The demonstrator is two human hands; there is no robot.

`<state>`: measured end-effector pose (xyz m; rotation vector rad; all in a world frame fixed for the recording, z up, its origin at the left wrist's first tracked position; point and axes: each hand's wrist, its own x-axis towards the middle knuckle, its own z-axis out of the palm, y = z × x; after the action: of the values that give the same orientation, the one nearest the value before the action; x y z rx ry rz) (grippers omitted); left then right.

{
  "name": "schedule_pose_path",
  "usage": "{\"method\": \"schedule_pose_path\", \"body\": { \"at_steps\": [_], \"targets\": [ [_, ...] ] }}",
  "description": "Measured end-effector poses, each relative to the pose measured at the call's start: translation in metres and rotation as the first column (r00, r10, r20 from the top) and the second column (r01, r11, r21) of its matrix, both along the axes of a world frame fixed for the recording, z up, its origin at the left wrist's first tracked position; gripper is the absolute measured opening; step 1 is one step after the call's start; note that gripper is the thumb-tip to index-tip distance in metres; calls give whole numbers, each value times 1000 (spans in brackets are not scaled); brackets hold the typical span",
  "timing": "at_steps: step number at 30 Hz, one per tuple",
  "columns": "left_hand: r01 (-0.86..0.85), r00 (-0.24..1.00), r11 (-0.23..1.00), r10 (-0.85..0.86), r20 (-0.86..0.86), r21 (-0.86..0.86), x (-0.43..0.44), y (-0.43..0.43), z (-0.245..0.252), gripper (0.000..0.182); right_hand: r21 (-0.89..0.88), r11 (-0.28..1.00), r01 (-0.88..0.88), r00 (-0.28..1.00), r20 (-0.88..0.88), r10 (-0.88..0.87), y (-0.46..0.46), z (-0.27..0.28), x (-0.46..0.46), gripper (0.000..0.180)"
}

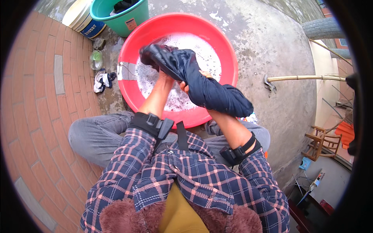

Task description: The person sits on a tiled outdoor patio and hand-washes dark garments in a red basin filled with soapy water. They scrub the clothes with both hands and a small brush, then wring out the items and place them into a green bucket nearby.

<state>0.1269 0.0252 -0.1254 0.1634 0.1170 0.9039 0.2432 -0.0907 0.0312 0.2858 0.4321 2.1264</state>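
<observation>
A dark navy wet garment (201,84) is held twisted above a red plastic basin (228,49). My left hand (165,76) grips its upper left part from below, and the cloth hides most of the fingers. Farther right, my right hand (205,74) is closed around the middle of the garment, with fingertips showing at its left side. One end of the cloth hangs over my right forearm. The upper left end is blurred. Foamy, soapy water (204,55) fills the basin below. Grey tape (127,71) is stuck on the basin's left wall.
Behind the basin stand a green tub (122,21) with dark cloth inside and a white bucket (83,17). A small container (96,59) and black-and-white cloth (103,81) lie by the brick wall (43,96). A bamboo pole (306,78) juts in from the right.
</observation>
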Motion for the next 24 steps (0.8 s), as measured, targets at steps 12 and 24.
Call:
{"method": "schedule_pose_path", "body": {
  "at_steps": [12,24],
  "targets": [
    [491,-168,871,116,-979,19,-17,19,120,97,45,985,-165,-382,918,-106,17,-37,-12,132],
    [170,591,957,90,-801,233,-51,36,144,98,38,997,-61,843,538,31,23,17,30,71]
  ]
}}
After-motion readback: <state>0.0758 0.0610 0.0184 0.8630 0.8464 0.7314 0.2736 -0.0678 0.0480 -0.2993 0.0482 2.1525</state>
